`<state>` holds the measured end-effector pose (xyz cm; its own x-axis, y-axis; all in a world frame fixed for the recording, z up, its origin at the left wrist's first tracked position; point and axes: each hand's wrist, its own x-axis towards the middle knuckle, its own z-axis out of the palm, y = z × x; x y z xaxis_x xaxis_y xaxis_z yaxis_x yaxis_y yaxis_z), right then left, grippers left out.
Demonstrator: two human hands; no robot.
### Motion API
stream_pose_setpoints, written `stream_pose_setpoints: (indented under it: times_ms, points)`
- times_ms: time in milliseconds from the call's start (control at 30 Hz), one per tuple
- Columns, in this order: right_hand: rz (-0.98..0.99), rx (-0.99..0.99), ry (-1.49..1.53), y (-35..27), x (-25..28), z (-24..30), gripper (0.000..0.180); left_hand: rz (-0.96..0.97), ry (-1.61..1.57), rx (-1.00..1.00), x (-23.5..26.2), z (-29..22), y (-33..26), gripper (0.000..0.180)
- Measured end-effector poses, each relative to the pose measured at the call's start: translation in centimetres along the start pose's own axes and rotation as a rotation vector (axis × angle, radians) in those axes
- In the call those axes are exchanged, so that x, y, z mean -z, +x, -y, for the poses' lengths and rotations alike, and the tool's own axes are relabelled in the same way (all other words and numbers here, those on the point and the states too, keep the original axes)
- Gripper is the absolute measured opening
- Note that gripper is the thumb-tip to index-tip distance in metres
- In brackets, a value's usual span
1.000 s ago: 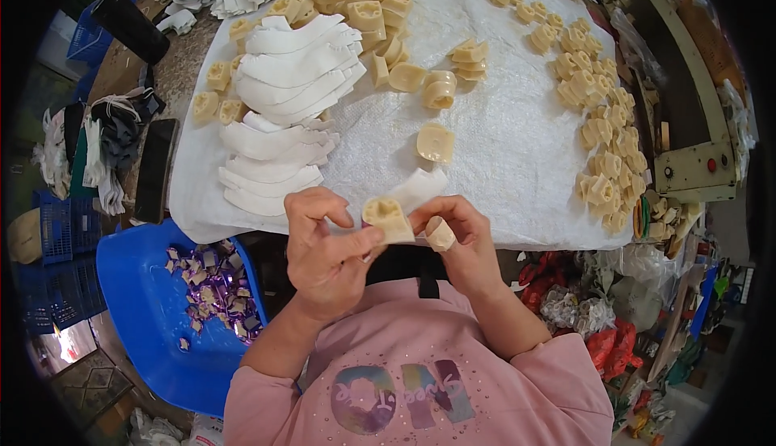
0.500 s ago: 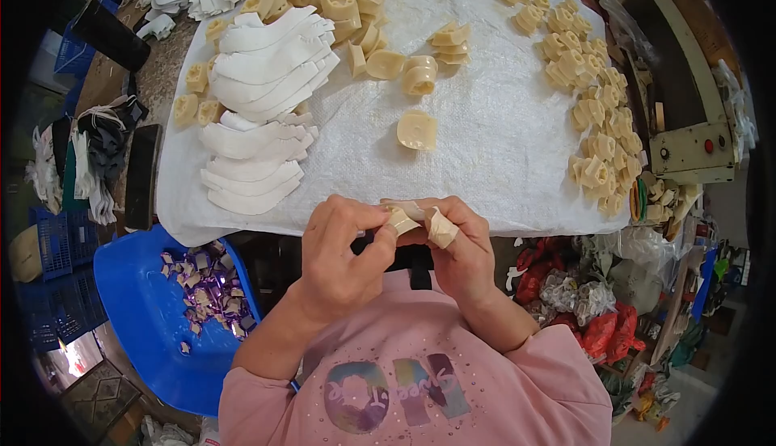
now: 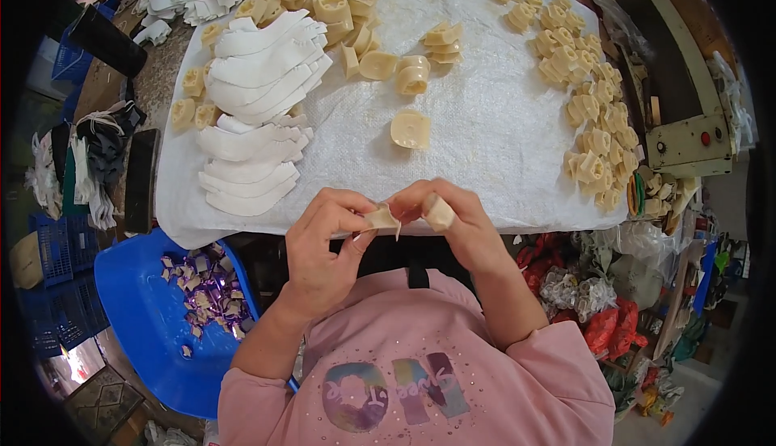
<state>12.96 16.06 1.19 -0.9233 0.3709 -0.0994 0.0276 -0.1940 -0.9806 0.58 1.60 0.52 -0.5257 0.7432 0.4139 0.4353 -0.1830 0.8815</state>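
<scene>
below white-sheeted table (image 3: 485, 163), cream piece (image 3: 381, 218) between left hand (image 3: 323, 252) and right hand (image 3: 457, 228)

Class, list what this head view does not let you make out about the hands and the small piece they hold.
- Cream piece: its shape, mostly covered by fingers of the left hand and right hand.
- Second cream piece: its lower end, hidden by the right hand.
- Scraps in the blue bin: too small to identify.

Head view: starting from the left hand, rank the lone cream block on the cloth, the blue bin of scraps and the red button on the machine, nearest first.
1. Lone cream block: just above the left hand, on the white cloth.
2. Blue bin: lower left, below the table edge.
3. Red button: far right, on the machine.
</scene>
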Motion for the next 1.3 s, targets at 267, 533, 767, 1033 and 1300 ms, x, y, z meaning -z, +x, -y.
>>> stream_pose_setpoints:
  times_ms: [267, 533, 767, 1033, 1300]
  points:
    - [0.196, -0.151, 0.215, 1.8, 0.8, -0.3, 0.048, 0.093, -0.035, -0.129, -0.6, 0.1, -0.1, 0.020]
    - [-0.074, -0.076, 0.018, 2.1, -0.6, -1.2, 0.037, -0.083, -0.222, 0.152, -1.5, -0.3, 0.1, 0.010]
    - [0.050, 0.356, -0.088, 2.1, -0.3, -2.0, 0.015, -0.173, -0.482, 0.355, -2.0, 0.0, 0.5, 0.014]
    - [-0.146, 0.403, -0.242, 2.3, -1.1, -1.4, 0.018, -0.173, -0.466, 0.436, -2.0, -0.6, 0.9, 0.012]
    - [-0.158, 0.657, -0.700, 1.9, -0.2, -1.0, 0.017, -0.109, -0.282, 0.356, -2.2, -0.6, 0.5, 0.013]
